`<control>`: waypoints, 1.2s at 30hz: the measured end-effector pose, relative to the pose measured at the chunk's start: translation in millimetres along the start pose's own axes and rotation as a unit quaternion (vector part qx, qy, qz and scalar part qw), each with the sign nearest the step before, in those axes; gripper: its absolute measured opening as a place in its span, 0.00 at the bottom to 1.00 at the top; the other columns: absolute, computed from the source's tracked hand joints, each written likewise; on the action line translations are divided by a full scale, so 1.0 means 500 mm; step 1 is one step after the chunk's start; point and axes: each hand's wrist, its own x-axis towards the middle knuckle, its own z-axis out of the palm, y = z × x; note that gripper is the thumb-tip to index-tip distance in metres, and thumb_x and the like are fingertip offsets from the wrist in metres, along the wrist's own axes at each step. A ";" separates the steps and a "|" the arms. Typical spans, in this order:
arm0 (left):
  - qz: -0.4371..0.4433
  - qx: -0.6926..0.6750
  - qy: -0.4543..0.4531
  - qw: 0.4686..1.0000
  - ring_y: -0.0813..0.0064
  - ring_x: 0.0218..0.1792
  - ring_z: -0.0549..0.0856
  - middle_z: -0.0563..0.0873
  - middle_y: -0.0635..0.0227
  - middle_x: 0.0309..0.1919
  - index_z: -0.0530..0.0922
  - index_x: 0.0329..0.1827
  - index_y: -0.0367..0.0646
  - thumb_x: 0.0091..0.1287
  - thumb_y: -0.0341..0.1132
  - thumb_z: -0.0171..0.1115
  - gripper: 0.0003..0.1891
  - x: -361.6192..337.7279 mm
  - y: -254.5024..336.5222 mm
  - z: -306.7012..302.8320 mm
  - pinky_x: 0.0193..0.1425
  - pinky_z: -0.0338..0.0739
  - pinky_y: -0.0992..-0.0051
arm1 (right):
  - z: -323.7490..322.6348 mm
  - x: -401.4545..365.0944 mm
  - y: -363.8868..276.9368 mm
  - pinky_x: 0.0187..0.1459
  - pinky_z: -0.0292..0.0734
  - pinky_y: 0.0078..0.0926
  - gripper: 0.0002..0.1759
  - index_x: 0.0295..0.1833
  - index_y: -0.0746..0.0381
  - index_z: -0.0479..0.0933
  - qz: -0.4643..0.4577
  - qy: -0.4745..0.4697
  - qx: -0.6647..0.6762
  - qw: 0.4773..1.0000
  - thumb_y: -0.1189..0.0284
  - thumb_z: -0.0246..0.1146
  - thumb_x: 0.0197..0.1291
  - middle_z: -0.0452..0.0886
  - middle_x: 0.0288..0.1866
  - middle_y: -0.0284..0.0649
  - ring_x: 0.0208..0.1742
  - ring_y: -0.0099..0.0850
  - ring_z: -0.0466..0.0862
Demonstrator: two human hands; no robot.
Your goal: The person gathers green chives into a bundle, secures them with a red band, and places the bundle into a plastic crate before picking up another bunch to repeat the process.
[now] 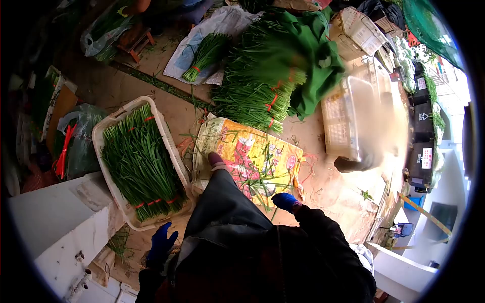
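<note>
Read the left hand [161, 244] as open, fingers spread, with nothing visibly held. Read the right hand [286, 201] as loosely curled; cannot tell whether gripping a leaf or nothing.

Locate the crate [98, 156] just ahead of the left fingers, not touching them. Inside, note leafy green bundles [136, 161] laid lengthwise, with red ties at both ends. Judge this crate as largely filled, with cover across most of the floor; cannot tell the depth of layers.

Well ahead of the right fingers, note a large stack [250, 96] of tied bundles outside any crate, partly under green cloth [321, 63]. Farther off, find a single tied bundle [208, 53] on a white sheet [214, 24]. Count both as uncrated. Between crate and right fingers, find a printed sack [206, 139] strewn with loose leaves [252, 182], untied. Judge overall as partly complete: one crate loaded, much outside it.
</note>
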 end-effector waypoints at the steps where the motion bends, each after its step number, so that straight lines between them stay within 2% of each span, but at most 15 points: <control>1: 0.003 -0.057 -0.005 0.998 0.59 0.55 0.80 0.80 0.55 0.55 0.74 0.61 0.41 0.62 0.48 0.64 0.28 0.010 -0.049 0.027 0.58 0.74 0.66 | 0.001 -0.010 0.021 0.44 0.76 0.43 0.16 0.41 0.59 0.81 0.012 -0.026 -0.031 0.999 0.60 0.55 0.61 0.83 0.40 0.47 0.43 0.48 0.82; 5: 0.030 0.020 -0.032 0.999 0.59 0.58 0.78 0.79 0.55 0.57 0.73 0.62 0.40 0.62 0.49 0.64 0.30 0.039 0.108 0.008 0.60 0.73 0.65 | -0.004 -0.005 0.144 0.45 0.76 0.43 0.16 0.42 0.59 0.81 0.009 0.002 -0.044 0.999 0.60 0.56 0.59 0.83 0.41 0.48 0.44 0.48 0.82; 7: 0.013 0.064 -0.033 0.997 0.57 0.58 0.78 0.79 0.52 0.57 0.73 0.62 0.40 0.62 0.48 0.65 0.29 0.080 0.165 0.022 0.60 0.73 0.64 | -0.127 0.006 0.094 0.48 0.77 0.41 0.20 0.49 0.58 0.80 0.136 0.027 -0.012 0.990 0.57 0.59 0.57 0.83 0.45 0.47 0.47 0.46 0.82; 9: 0.030 0.092 -0.020 0.995 0.56 0.56 0.80 0.80 0.51 0.56 0.73 0.62 0.39 0.62 0.48 0.65 0.29 0.126 0.209 0.044 0.58 0.74 0.63 | -0.245 0.057 0.102 0.50 0.77 0.38 0.24 0.57 0.58 0.76 0.169 0.050 -0.021 0.984 0.58 0.60 0.57 0.83 0.47 0.46 0.49 0.43 0.82; 13: 0.009 0.093 -0.017 0.996 0.57 0.53 0.82 0.80 0.52 0.55 0.73 0.61 0.38 0.62 0.46 0.65 0.29 0.223 0.347 0.097 0.56 0.76 0.64 | -0.454 0.235 0.215 0.50 0.77 0.37 0.29 0.63 0.58 0.71 0.155 0.141 -0.004 0.978 0.61 0.62 0.56 0.82 0.50 0.47 0.50 0.42 0.82; 16: -0.003 0.036 -0.026 0.999 0.59 0.53 0.82 0.81 0.53 0.55 0.73 0.61 0.37 0.62 0.44 0.66 0.28 0.299 0.465 0.156 0.56 0.76 0.65 | -0.591 0.399 0.327 0.49 0.76 0.41 0.34 0.67 0.55 0.66 0.046 0.238 -0.104 0.965 0.62 0.63 0.53 0.80 0.48 0.47 0.48 0.45 0.81; 21: 0.001 0.028 -0.054 0.998 0.60 0.57 0.80 0.80 0.53 0.55 0.71 0.63 0.37 0.63 0.39 0.65 0.27 0.370 0.546 0.250 0.59 0.73 0.66 | -0.834 0.653 0.316 0.55 0.72 0.43 0.41 0.70 0.57 0.60 0.111 0.185 -0.231 0.949 0.67 0.65 0.48 0.74 0.60 0.48 0.58 0.46 0.76; 24: -0.080 -0.016 -0.097 0.992 0.58 0.56 0.80 0.80 0.52 0.55 0.70 0.63 0.37 0.65 0.42 0.63 0.27 0.410 0.620 0.271 0.61 0.72 0.65 | -0.885 0.753 0.344 0.59 0.71 0.43 0.43 0.70 0.59 0.59 0.023 0.253 -0.289 0.923 0.72 0.64 0.45 0.68 0.68 0.48 0.65 0.46 0.71; 25: -0.090 -0.015 -0.093 0.992 0.58 0.56 0.80 0.80 0.52 0.55 0.70 0.63 0.37 0.65 0.42 0.63 0.27 0.428 0.645 0.276 0.61 0.72 0.65 | -0.894 0.788 0.364 0.57 0.72 0.43 0.41 0.69 0.59 0.61 -0.014 0.272 -0.274 0.922 0.75 0.62 0.44 0.70 0.65 0.49 0.63 0.46 0.72; 27: -0.218 -0.052 -0.173 0.959 0.57 0.57 0.79 0.80 0.52 0.55 0.70 0.64 0.38 0.66 0.45 0.60 0.28 0.467 0.679 0.286 0.62 0.71 0.65 | -0.896 0.849 0.401 0.54 0.73 0.44 0.38 0.66 0.59 0.64 0.009 0.249 -0.304 0.919 0.77 0.59 0.43 0.73 0.60 0.48 0.60 0.47 0.73; 28: -0.181 -0.104 -0.119 0.971 0.55 0.57 0.79 0.79 0.53 0.56 0.70 0.64 0.41 0.66 0.49 0.59 0.29 0.389 0.552 0.345 0.61 0.72 0.64 | -0.907 0.867 0.397 0.50 0.73 0.44 0.35 0.64 0.60 0.66 0.051 0.196 -0.286 0.937 0.77 0.58 0.43 0.75 0.55 0.47 0.57 0.47 0.75; 29: -0.191 -0.105 -0.110 0.970 0.55 0.57 0.79 0.79 0.53 0.56 0.70 0.64 0.41 0.66 0.49 0.59 0.29 0.400 0.580 0.340 0.61 0.72 0.64 | -0.891 0.895 0.444 0.49 0.73 0.44 0.36 0.62 0.59 0.66 0.050 0.202 -0.304 0.930 0.76 0.60 0.40 0.76 0.52 0.46 0.53 0.47 0.76; 31: -0.190 -0.001 -0.125 0.974 0.54 0.58 0.78 0.79 0.53 0.57 0.70 0.65 0.43 0.65 0.50 0.59 0.29 0.436 0.656 0.320 0.60 0.72 0.63 | -0.881 0.907 0.468 0.48 0.73 0.44 0.38 0.63 0.57 0.66 -0.076 0.267 -0.349 0.895 0.75 0.62 0.37 0.76 0.50 0.46 0.51 0.46 0.76; 34: -0.223 0.017 -0.143 0.964 0.55 0.58 0.77 0.78 0.52 0.57 0.69 0.65 0.44 0.65 0.52 0.60 0.30 0.448 0.661 0.327 0.61 0.72 0.63 | -0.885 0.921 0.439 0.49 0.73 0.45 0.42 0.64 0.56 0.65 -0.078 0.264 -0.328 0.904 0.75 0.63 0.34 0.75 0.51 0.45 0.51 0.46 0.76; 36: -0.221 0.007 -0.131 0.966 0.55 0.58 0.78 0.79 0.52 0.56 0.69 0.65 0.44 0.65 0.51 0.60 0.30 0.444 0.654 0.333 0.61 0.72 0.63 | -0.914 0.911 0.384 0.47 0.73 0.43 0.43 0.65 0.57 0.64 -0.014 0.189 -0.366 0.911 0.75 0.64 0.32 0.73 0.53 0.48 0.51 0.45 0.76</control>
